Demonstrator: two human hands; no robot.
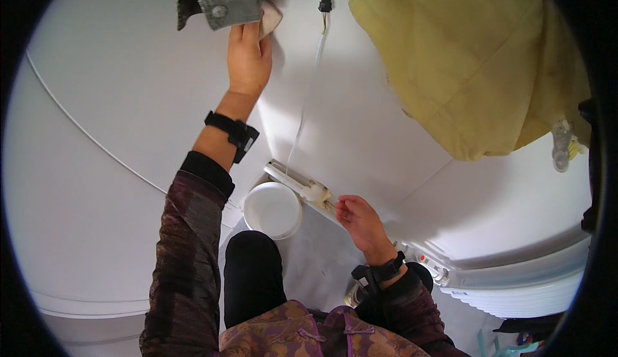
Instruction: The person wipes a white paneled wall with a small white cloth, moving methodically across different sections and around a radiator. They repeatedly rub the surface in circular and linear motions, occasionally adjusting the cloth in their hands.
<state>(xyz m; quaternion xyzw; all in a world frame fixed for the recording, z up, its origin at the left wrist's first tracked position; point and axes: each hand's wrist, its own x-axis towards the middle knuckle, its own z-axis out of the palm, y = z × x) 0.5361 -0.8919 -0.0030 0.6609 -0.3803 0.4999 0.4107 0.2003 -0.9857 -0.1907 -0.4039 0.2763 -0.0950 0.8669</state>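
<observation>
My left hand [249, 62] reaches up along the white wall [120, 87]. Between its thumb and fingers is a beige cloth-like piece [270, 19], partly hidden. The fingertips disappear under the buttoned cuff of a grey-green jacket [231, 0] hanging above. Lower down, my right hand [359, 222] hovers with loosely curled fingers near the white trunking [309, 190] along the wall's foot. Nothing plainly shows in its grasp, though the palm side is partly hidden. A white bucket [273, 211] stands on the floor between the two arms.
A yellow cloth garment [463, 62] hangs at the upper right. A white cable with a black connector [326, 3] runs down the wall. At the lower right is a white radiator [521, 280] with a valve [437, 270]. My knee [253, 270] is close to the bucket.
</observation>
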